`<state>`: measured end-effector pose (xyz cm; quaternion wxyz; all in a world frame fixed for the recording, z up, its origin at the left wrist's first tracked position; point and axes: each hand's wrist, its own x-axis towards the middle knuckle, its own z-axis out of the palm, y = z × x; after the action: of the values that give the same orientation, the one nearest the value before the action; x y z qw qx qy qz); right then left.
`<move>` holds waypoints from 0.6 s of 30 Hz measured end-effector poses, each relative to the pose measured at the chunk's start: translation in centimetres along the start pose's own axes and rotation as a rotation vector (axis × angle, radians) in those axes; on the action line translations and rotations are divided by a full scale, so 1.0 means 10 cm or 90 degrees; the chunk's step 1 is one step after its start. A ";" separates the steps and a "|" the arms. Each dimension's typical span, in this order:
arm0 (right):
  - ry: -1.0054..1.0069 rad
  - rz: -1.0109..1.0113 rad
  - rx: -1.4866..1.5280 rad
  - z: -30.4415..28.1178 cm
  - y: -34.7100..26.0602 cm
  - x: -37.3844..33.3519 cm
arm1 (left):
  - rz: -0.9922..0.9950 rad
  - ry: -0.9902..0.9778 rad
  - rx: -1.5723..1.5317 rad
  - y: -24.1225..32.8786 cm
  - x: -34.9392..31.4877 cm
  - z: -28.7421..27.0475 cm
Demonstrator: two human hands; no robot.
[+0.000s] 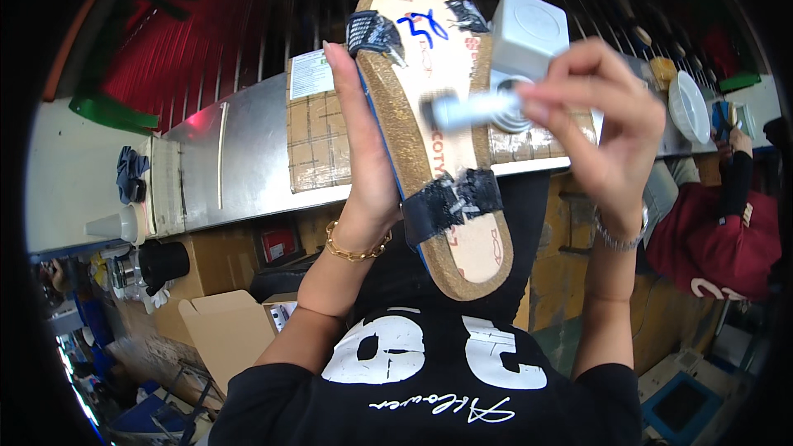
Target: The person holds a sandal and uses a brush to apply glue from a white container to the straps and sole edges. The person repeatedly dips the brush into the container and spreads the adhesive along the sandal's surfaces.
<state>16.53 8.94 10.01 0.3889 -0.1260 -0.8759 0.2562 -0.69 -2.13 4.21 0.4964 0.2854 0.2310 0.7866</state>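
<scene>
Held up before me, a sandal sole (pixel 450 140) shows its pale underside, a cork edge, and dark strap ends folded onto it in places. My left hand (pixel 368 161) grips it along its left edge, thumb upright beside the cork. Between the thumb and fingers of my right hand (pixel 607 120) is a brush (pixel 471 111) with a pale handle and a dark tip, smeared by motion. The tip is over the middle of the sole; whether it touches cannot be told. A white square container (pixel 530 29) is just beyond, with a round pale opening or rim partly behind the brush.
A taped cardboard box (pixel 318 144) lies on the metal bench (pixel 248 116) behind the sandal. Farther right stands a white bowl (pixel 690 107). A person in a maroon top (pixel 714 235) works at the right. An open carton (pixel 227 330) sits below left.
</scene>
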 end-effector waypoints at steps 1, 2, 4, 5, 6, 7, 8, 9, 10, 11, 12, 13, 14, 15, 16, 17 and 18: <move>-0.022 0.020 0.025 0.01 -0.01 -0.07 | 0.007 0.055 0.120 0.04 0.01 -0.02; -0.048 0.042 0.053 0.02 -0.02 -0.15 | 0.032 0.082 0.175 0.05 0.00 -0.07; -0.071 0.169 0.147 -0.03 -0.13 -0.28 | 0.072 0.135 0.285 0.10 0.00 -0.11; -0.084 0.236 0.192 -0.05 -0.19 -0.36 | 0.096 0.156 0.285 0.10 0.02 -0.13; -0.066 0.280 0.207 -0.04 -0.25 -0.41 | 0.123 0.165 0.293 0.11 0.01 -0.15; -0.048 0.324 0.221 -0.02 -0.32 -0.45 | 0.150 0.175 0.301 0.11 0.01 -0.17; -0.028 0.370 0.234 0.00 -0.37 -0.48 | 0.174 0.185 0.310 0.11 0.01 -0.19; -0.014 0.378 0.175 0.03 -0.42 -0.50 | 0.197 0.190 0.331 0.09 0.00 -0.25; 0.017 0.327 0.104 0.07 -0.42 -0.50 | 0.224 0.210 0.344 0.06 0.00 -0.26; 0.047 0.276 0.034 0.11 -0.41 -0.52 | 0.252 0.231 0.359 0.05 0.00 -0.26; 0.078 0.223 -0.036 0.15 -0.42 -0.53 | 0.284 0.266 0.368 0.02 0.01 -0.21; 0.108 0.219 -0.068 0.17 -0.43 -0.54 | 0.317 0.302 0.377 0.00 0.03 -0.16; 0.128 0.183 -0.099 0.17 -0.42 -0.55 | 0.345 0.322 0.420 -0.02 0.04 -0.17; 0.147 0.145 -0.129 0.18 -0.40 -0.58 | 0.371 0.344 0.465 -0.04 0.04 -0.18; 0.166 0.108 -0.159 0.18 -0.39 -0.59 | 0.390 0.353 0.547 -0.08 0.01 -0.27; 0.142 0.116 -0.144 0.16 -0.41 -0.60 | 0.406 0.333 0.595 -0.09 -0.01 -0.37; 0.132 0.111 -0.147 0.15 -0.43 -0.62 | 0.425 0.313 0.641 -0.11 -0.04 -0.44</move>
<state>19.45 2.27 7.71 0.4362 -0.2714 -0.8405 0.1720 -2.85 -2.38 0.17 -0.0360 0.3513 0.5769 0.7365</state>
